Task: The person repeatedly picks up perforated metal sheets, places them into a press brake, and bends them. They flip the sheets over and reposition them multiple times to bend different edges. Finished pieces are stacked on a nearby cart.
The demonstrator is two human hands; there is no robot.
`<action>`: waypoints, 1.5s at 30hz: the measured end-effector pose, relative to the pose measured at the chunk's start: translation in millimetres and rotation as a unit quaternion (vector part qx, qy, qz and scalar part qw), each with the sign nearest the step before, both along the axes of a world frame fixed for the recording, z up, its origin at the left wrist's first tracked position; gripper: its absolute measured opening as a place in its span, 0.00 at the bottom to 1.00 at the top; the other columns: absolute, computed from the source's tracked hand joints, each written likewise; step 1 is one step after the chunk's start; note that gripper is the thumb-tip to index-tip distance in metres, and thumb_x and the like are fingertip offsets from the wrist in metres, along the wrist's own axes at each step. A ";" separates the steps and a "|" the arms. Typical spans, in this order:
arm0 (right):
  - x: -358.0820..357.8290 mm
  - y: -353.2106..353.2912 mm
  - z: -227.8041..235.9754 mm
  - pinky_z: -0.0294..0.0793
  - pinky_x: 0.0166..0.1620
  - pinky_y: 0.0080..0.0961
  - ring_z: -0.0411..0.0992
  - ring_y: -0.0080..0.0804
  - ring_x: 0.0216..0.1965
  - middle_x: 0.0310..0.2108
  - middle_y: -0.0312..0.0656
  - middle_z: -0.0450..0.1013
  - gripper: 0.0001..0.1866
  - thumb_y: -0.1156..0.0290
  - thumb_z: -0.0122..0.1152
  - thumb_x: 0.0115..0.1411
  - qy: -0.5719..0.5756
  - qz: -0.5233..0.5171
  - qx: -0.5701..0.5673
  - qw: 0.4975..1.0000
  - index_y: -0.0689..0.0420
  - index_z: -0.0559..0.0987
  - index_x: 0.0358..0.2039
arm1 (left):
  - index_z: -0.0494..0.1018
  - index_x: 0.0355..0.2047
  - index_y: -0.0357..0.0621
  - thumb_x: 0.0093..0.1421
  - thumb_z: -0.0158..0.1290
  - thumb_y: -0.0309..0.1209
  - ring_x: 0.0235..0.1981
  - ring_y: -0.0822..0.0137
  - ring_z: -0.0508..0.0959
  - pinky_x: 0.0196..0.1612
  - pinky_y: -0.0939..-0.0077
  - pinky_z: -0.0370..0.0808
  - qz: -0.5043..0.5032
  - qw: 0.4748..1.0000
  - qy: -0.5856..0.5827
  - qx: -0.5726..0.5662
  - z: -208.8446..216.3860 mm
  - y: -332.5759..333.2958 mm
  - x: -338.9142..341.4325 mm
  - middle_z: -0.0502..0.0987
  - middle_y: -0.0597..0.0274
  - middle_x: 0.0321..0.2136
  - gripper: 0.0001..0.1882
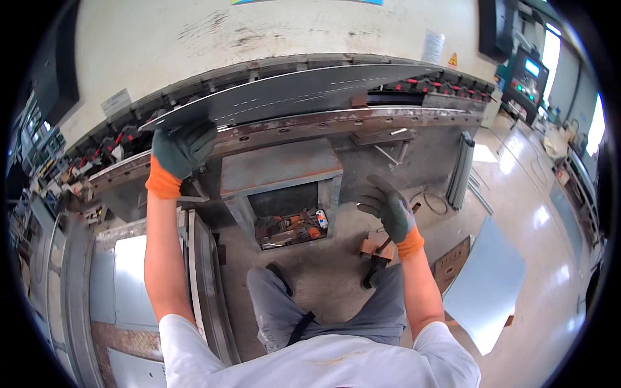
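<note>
A long grey metal sheet (284, 97) lies tilted across the bed of a big cream-coloured press brake (272, 29). My left hand (184, 150), in a dark green glove with an orange cuff, grips the sheet at its near left corner; the thumb side is partly hidden. My right hand (388, 205), gloved the same way, hangs in the air below the machine bed, apart from the sheet. Its fingers are stretched out with nothing between them.
A metal stand (281, 167) with tools on its lower shelf is in front of me. A foot pedal (375, 247) sits between my feet and right arm. Pale sheets (485, 284) lean on a cardboard box (451, 262); others (132, 278) lie at left. A control panel (525, 84) hangs far right.
</note>
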State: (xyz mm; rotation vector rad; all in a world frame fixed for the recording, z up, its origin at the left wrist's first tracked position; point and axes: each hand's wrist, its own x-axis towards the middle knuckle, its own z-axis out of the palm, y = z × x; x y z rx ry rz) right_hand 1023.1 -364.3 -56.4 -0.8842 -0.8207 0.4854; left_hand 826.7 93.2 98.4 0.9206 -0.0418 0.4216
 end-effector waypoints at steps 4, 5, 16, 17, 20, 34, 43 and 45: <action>-4.6 1.3 7.0 0.72 0.59 0.43 0.73 0.48 0.57 0.57 0.55 0.70 0.35 0.50 0.55 0.68 -0.003 0.002 -0.004 1.000 0.63 0.63 0.65 | 0.65 0.62 0.38 0.69 0.39 0.51 0.60 0.49 0.72 0.61 0.56 0.71 -0.030 0.995 -0.024 0.088 -7.0 6.7 2.2 0.69 0.46 0.61 0.32; -5.7 1.3 8.4 0.73 0.59 0.43 0.73 0.47 0.56 0.57 0.54 0.71 0.35 0.50 0.56 0.67 -0.005 0.002 -0.009 1.000 0.63 0.63 0.65 | 0.67 0.60 0.40 0.68 0.41 0.50 0.60 0.52 0.72 0.61 0.57 0.70 -0.033 0.989 -0.045 0.139 -10.4 8.2 2.2 0.70 0.49 0.61 0.30; -16.9 11.9 -4.5 0.72 0.60 0.41 0.72 0.45 0.57 0.58 0.54 0.70 0.38 0.50 0.58 0.65 0.004 0.011 -0.040 0.999 0.62 0.61 0.67 | 0.67 0.59 0.37 0.64 0.49 0.30 0.56 0.52 0.76 0.59 0.56 0.74 0.252 0.669 -0.047 0.697 -16.3 6.7 4.8 0.75 0.47 0.55 0.24; -21.6 12.4 -4.5 0.72 0.60 0.40 0.72 0.45 0.58 0.58 0.54 0.70 0.39 0.50 0.58 0.65 -0.003 0.011 -0.044 0.999 0.62 0.61 0.67 | 0.69 0.58 0.38 0.63 0.51 0.30 0.55 0.54 0.77 0.58 0.58 0.74 0.281 0.620 -0.045 0.731 -10.4 -4.0 1.1 0.77 0.49 0.52 0.22; -23.9 12.2 -6.7 0.71 0.61 0.39 0.70 0.44 0.59 0.60 0.55 0.68 0.40 0.52 0.60 0.65 -0.004 0.015 -0.054 0.998 0.62 0.59 0.69 | 0.76 0.49 0.40 0.60 0.56 0.32 0.50 0.62 0.80 0.54 0.64 0.75 0.384 0.345 -0.043 0.855 9.5 -39.4 -0.8 0.83 0.58 0.43 0.17; -56.5 24.2 -177.1 0.69 0.58 0.33 0.69 0.34 0.56 0.55 0.43 0.71 0.23 0.66 0.54 0.70 -0.064 -0.152 -0.154 0.974 0.59 0.67 0.63 | 0.75 0.47 0.37 0.61 0.53 0.38 0.41 0.57 0.80 0.47 0.65 0.78 0.087 0.987 0.108 -0.079 -222.6 -82.3 -45.0 0.80 0.51 0.40 0.19; -125.5 -50.3 -181.6 0.65 0.61 0.35 0.67 0.34 0.58 0.56 0.39 0.70 0.28 0.55 0.56 0.69 0.359 -0.120 0.039 0.925 0.59 0.67 0.61 | 0.68 0.57 0.35 0.63 0.53 0.39 0.48 0.57 0.78 0.54 0.60 0.75 0.003 0.970 0.180 -0.162 -344.3 -280.8 -18.5 0.75 0.51 0.50 0.26; -149.9 -62.2 -189.9 0.69 0.60 0.36 0.69 0.36 0.57 0.56 0.40 0.70 0.28 0.57 0.58 0.68 0.400 -0.211 0.014 0.892 0.59 0.66 0.62 | 0.68 0.57 0.35 0.66 0.51 0.39 0.50 0.59 0.77 0.56 0.61 0.74 -0.074 0.971 0.189 -0.123 -402.6 -298.0 -0.9 0.75 0.54 0.53 0.25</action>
